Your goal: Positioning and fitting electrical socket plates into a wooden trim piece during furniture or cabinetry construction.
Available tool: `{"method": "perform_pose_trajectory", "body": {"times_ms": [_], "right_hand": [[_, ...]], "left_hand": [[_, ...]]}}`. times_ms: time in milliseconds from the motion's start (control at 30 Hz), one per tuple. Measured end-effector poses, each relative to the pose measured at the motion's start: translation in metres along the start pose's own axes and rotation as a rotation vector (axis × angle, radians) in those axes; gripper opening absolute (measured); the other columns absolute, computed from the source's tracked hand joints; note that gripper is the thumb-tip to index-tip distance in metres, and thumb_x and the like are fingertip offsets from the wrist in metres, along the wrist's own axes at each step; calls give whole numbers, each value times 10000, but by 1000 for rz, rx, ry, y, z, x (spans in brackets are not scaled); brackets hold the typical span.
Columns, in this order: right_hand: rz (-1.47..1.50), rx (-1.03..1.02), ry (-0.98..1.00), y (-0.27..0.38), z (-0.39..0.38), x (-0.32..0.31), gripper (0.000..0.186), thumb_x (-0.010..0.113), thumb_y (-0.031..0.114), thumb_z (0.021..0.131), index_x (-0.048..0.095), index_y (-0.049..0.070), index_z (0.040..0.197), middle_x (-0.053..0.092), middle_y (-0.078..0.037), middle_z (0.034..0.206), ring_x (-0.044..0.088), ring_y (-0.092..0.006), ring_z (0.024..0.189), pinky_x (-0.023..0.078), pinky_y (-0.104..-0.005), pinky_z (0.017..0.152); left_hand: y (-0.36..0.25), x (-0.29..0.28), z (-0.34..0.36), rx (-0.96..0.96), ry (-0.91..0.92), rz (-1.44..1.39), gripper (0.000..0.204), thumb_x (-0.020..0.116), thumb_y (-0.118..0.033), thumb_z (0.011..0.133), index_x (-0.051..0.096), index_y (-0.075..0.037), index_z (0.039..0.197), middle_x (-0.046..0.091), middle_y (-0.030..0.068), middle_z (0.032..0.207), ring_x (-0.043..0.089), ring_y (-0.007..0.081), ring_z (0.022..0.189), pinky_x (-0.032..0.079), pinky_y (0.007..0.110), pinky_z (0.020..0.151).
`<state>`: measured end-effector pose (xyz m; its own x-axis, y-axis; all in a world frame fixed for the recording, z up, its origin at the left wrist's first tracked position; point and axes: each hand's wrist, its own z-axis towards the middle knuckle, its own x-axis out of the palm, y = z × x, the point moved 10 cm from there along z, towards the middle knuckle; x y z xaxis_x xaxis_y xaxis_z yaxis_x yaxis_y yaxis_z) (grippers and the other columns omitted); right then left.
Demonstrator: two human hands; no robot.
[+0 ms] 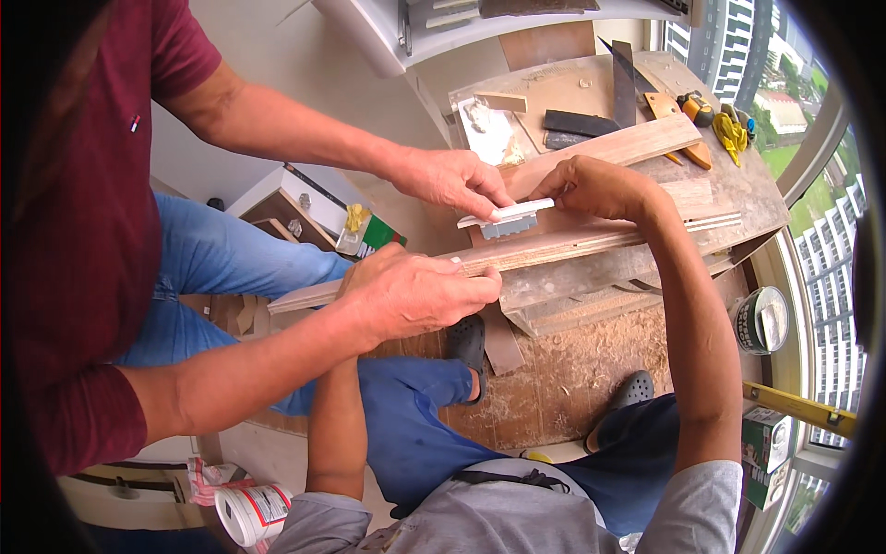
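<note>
My right hand [595,189] comes from the lower right, fingers closed at one end of a white-topped grey notched spreader [508,224]. A co-worker's upper hand [457,183] pinches the spreader's other end, just above a long plywood strip [563,242]. The co-worker's lower hand [420,294] grips that strip toward its left part. My left forearm [337,425] rises from the lower edge to behind that hand, which hides my left hand and whatever it holds. More pale boards [655,137] lie just behind.
The worn wooden table [743,194] carries dark tools [577,123], a tape measure and yellow gloves [729,134]. Windows line the right, beside a can [764,323] and yellow level [798,406]. A co-worker in maroon [101,231] stands at left. A white bucket [245,512] is low left.
</note>
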<state>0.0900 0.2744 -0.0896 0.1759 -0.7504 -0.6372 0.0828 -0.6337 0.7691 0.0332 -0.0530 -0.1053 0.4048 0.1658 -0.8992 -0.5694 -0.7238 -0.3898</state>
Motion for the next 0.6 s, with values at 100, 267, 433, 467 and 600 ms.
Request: {"method": "perform_pose_trajectory", "body": {"times_ms": [100, 267, 433, 467, 600], "right_hand": [[-17, -10, -2, 3, 1, 0, 432, 582, -78, 811, 785, 52, 1170, 804, -120, 975, 694, -141, 830, 563, -307, 842], [-46, -19, -8, 1, 3, 0, 416, 588, -66, 834, 788, 71, 1172, 805, -118, 978, 701, -146, 827, 565, -307, 838], [-17, -28, -12, 3, 2, 0, 407, 594, -67, 841, 788, 73, 1170, 806, -116, 975, 700, -140, 827, 566, -303, 838], [-13, -28, -14, 3, 2, 0, 403, 596, -67, 843, 788, 71, 1169, 806, -115, 974, 698, -137, 825, 566, -302, 838], [-16, -30, -12, 0, 2, 1, 404, 595, -68, 842, 788, 68, 1169, 807, -115, 976, 695, -136, 822, 566, -298, 838]], "left_hand": [[-2, 0, -1, 6, -1, -3, 493, 695, -292, 931, 516, -136, 1363, 511, 130, 1417, 457, 295, 1345, 345, 424, 1137], [-4, 3, -2, 17, 2, -4, 475, 698, -294, 922, 526, -132, 1334, 519, 132, 1390, 469, 303, 1323, 355, 432, 1123], [-6, 3, -5, 26, -1, -5, 457, 700, -295, 912, 536, -129, 1305, 527, 134, 1362, 480, 311, 1301, 365, 439, 1108], [-7, 4, -6, 28, 1, -4, 454, 701, -296, 910, 537, -128, 1299, 528, 135, 1357, 483, 313, 1297, 367, 440, 1105], [-9, 4, -8, 37, 2, -4, 440, 703, -297, 903, 545, -125, 1275, 534, 136, 1335, 492, 319, 1279, 375, 446, 1094]]}}
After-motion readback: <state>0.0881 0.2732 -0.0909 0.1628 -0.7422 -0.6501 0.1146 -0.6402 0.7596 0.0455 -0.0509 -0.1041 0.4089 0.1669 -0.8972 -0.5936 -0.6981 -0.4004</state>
